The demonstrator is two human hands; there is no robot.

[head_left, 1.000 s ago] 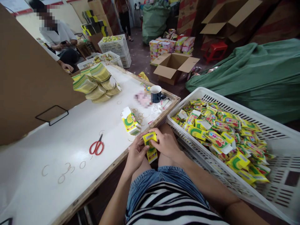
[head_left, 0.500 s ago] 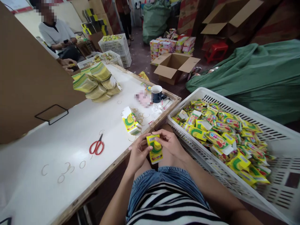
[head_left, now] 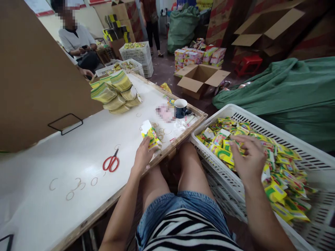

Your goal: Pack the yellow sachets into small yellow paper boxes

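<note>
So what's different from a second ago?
The hands have parted, and the yellow box they held together over the lap no longer shows in either. The left hand has moved forward and left onto the cartons on the table; the right hand has swung right, over the crate. Where that box went, I can't tell. Scissors and mug stayed put.

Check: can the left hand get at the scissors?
Likely yes: the scissors lie uncovered on the table, nothing visible between them and the left hand, which is at the yellow cartons.
</note>
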